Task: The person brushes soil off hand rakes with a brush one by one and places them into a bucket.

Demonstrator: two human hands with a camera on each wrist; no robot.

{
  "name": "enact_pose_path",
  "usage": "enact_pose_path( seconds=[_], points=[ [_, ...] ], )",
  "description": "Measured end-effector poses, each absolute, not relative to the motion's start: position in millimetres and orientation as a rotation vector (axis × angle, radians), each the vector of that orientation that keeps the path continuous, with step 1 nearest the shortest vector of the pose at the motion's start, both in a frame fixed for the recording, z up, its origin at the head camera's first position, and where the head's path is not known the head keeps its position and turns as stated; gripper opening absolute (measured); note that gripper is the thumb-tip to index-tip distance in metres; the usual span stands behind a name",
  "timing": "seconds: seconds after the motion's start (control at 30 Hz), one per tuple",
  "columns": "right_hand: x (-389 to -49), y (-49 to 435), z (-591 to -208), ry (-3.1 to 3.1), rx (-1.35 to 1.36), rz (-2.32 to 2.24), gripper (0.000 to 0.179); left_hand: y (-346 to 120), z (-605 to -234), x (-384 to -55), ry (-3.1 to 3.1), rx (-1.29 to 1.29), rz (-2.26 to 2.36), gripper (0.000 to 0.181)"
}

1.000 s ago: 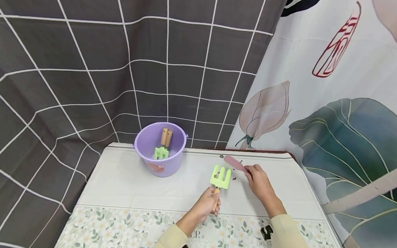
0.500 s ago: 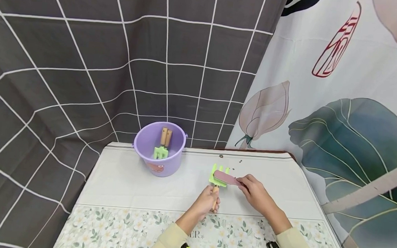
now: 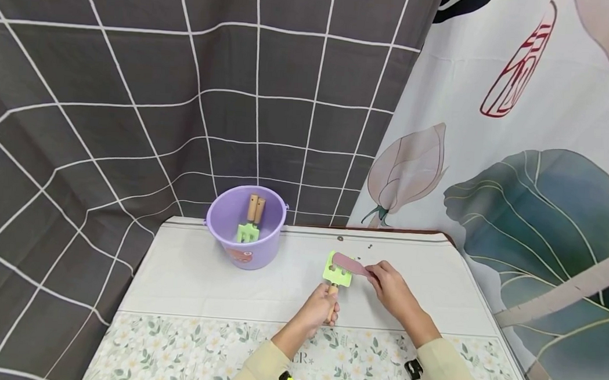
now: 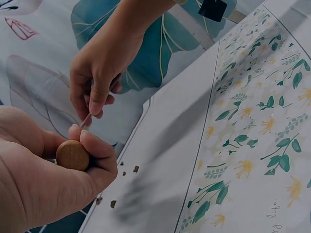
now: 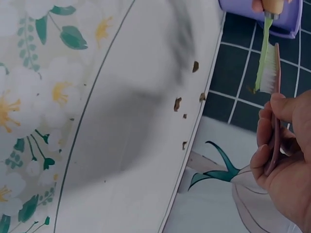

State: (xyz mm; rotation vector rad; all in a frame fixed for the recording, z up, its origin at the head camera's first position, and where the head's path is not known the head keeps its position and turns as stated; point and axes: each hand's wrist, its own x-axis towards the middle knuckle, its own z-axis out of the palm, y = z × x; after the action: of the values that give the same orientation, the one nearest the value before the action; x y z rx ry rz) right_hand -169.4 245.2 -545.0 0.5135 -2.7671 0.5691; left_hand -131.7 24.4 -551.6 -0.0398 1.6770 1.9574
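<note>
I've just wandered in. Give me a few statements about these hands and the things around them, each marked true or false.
1. The left hand holds a green fork by its handle. True.
2. The right hand holds a spoon. False: it holds a pink brush.
3. The bristles face the fork. True.
4. The purple bucket lies on its side. False: it stands upright.
5. Two wooden handles show inside the bucket. True.
6. No brown bits lie on the table. False: several do.

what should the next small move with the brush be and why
Probably a short stroke of the pink brush along the green fork: the bristles appear to touch it, a brownish bit seems to cling at its edge, and the left grip holds the wooden handle.
</note>
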Motion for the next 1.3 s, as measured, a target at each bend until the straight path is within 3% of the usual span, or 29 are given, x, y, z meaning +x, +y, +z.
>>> enact_pose_path(
  seconds=[0.4,0.7,1.1,1.3],
  points=[
    [-189.1,257.7,-542.8,-2.773,0.350,0.555,0.017,28.2,-552.7,-129.8,1.655,-0.026,1.970,0.021],
    [-176.9,259.9,-534.6,-2.797,0.339,0.612,0.019,27.6,-551.7,-132.4,1.675,-0.049,1.963,0.025],
    [-150.9,238.8,-528.4,-2.690,0.659,0.604,0.017,28.8,-552.4,-134.2,1.657,-0.049,1.997,0.026],
    [-154.4,234.7,-532.3,-2.707,0.649,0.518,0.015,28.5,-550.6,-134.8,1.650,-0.037,2.005,0.022]
  ],
)
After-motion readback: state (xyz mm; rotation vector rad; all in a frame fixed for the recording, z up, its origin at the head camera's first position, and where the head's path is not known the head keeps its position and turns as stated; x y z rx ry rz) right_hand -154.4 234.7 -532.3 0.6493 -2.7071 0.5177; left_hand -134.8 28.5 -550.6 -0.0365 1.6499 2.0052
